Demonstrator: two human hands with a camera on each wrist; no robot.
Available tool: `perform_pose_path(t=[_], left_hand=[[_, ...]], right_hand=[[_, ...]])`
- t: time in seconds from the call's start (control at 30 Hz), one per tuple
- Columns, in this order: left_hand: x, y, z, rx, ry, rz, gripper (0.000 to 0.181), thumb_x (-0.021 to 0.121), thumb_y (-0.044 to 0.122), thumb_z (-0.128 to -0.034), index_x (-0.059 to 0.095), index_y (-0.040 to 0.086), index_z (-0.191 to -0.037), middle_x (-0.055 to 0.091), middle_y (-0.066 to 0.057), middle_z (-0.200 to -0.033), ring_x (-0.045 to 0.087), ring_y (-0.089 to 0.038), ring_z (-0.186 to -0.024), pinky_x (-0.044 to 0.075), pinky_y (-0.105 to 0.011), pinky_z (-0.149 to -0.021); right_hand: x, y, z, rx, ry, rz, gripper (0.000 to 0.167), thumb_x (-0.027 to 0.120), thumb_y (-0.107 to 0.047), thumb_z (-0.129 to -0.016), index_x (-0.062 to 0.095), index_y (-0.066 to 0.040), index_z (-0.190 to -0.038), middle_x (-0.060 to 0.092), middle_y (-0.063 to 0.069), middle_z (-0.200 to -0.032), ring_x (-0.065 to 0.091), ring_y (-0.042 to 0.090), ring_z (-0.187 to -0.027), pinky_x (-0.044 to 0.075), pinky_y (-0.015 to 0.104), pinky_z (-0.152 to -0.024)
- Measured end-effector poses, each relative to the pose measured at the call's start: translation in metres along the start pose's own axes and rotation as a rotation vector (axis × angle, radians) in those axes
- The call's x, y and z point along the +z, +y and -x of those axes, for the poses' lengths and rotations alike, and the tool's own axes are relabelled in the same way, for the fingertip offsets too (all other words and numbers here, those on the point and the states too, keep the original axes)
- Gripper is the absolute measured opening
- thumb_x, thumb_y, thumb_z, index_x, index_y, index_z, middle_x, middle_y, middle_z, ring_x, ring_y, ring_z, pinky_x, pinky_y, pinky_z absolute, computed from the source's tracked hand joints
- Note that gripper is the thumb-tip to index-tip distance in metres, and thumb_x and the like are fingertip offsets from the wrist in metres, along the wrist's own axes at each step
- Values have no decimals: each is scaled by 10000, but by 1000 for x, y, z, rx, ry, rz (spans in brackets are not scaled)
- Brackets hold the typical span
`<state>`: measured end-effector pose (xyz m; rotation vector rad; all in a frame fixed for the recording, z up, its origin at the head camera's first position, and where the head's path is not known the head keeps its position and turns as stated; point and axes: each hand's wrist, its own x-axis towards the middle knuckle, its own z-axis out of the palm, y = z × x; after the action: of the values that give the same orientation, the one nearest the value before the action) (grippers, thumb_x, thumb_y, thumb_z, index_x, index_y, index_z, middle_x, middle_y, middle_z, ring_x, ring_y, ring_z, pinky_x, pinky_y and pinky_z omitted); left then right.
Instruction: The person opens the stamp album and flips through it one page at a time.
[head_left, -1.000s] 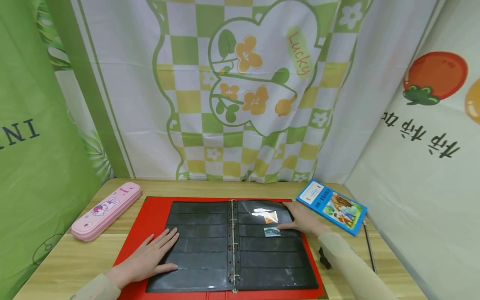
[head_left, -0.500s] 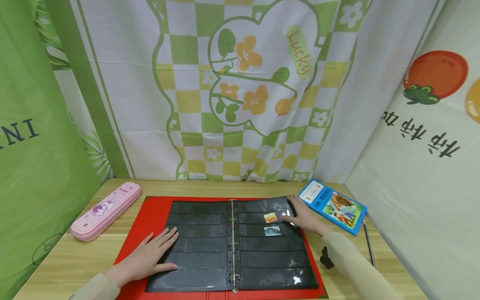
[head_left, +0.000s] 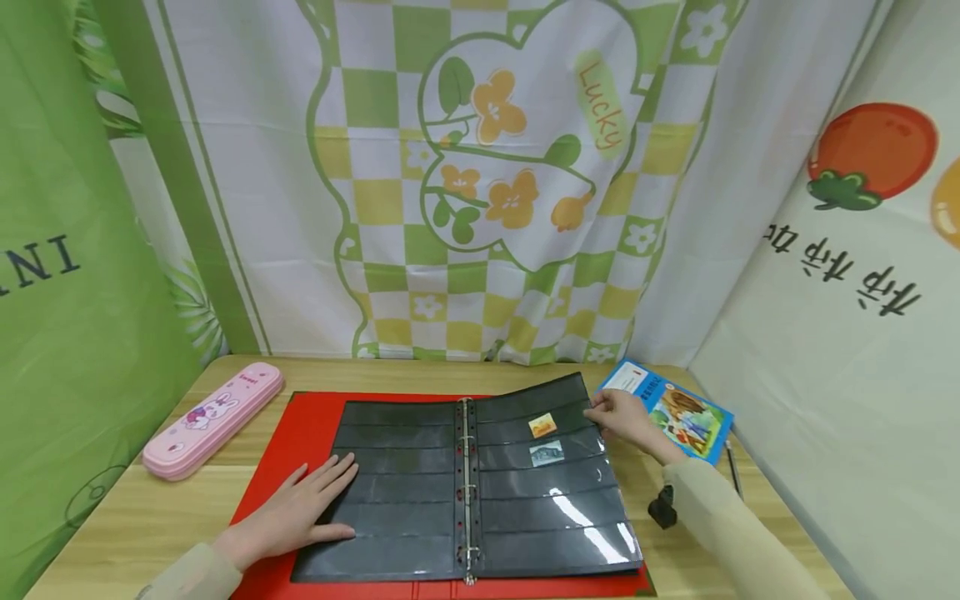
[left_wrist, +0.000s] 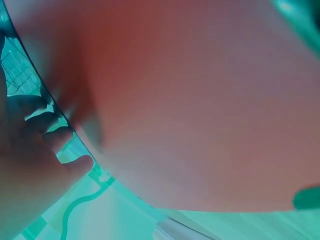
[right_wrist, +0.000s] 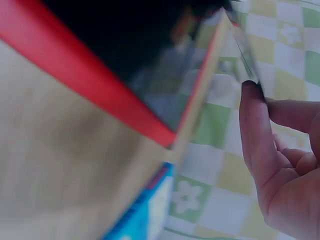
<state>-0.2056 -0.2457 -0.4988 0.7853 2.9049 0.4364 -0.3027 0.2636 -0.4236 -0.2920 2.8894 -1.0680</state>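
A red ring binder (head_left: 262, 479) lies spread on the table, its black pocket pages on either side of the metal rings (head_left: 467, 492). My left hand (head_left: 300, 512) rests with straight fingers on the left page (head_left: 405, 492). At the outer edge of the right page (head_left: 540, 500), my right hand (head_left: 630, 421) pinches it between thumb and finger; that side is lifted and tilted. The right wrist view shows this pinch of the right hand (right_wrist: 285, 145) close up. Two stamps sit in the right page's pockets: an orange one (head_left: 542, 425) and a grey-green one (head_left: 547, 453).
A pink pencil case (head_left: 213, 421) lies at the table's left. To the right are a blue book (head_left: 690, 421), partly behind my right hand, a pencil (head_left: 733, 468) and a small black object (head_left: 663, 507). Printed curtains (head_left: 495, 308) hang behind the table.
My right hand has moved from lying over the right page's top corner to pinching its outer edge. That page has risen. The left hand has stayed in place.
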Motion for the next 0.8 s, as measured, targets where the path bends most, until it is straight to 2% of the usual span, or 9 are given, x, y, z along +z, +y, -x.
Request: perform_pose_path(t=[0.17,0.37,0.53,0.8], left_hand=[[0,-2,-2,5,-5,-1,964,561,728,-839,385,72,-1523,352,-153,-1600,346,-430,-1455,235,-736,-1109],[-1,-2,-2,8,-11,5,962,575,718,-836,391,65,-1518,353,-161,-1597,350,-439,-1449,237,-742,-1102],[-2,-1,-3,6,-21,11,958,577,708,-842,387,56,-1518,348,-169,-1598,343,-441,-1453,232,-734,-1114],[-4,0,-3,15,-27,10,959,598,694,-839,398,37,-1508,360,-189,-1586,350,-455,-1445,255,-711,-1123]], right_hand=[[-21,-28,-3,-16,-29,-29,399,614,-174,-975,579,119,-1243,677,282,-1091,719,216,-717,619,343,-649],[-38,-60,-11,-67,-23,10,384,612,-190,-980,610,89,-1244,714,254,-1065,708,162,-665,603,292,-601],[-46,-81,-18,-101,-14,29,374,607,-184,-980,619,87,-1237,724,246,-1047,699,126,-628,606,304,-596],[-50,-116,-27,-81,-55,29,362,600,-216,-985,630,42,-1239,715,232,-1096,707,105,-637,609,293,-621]])
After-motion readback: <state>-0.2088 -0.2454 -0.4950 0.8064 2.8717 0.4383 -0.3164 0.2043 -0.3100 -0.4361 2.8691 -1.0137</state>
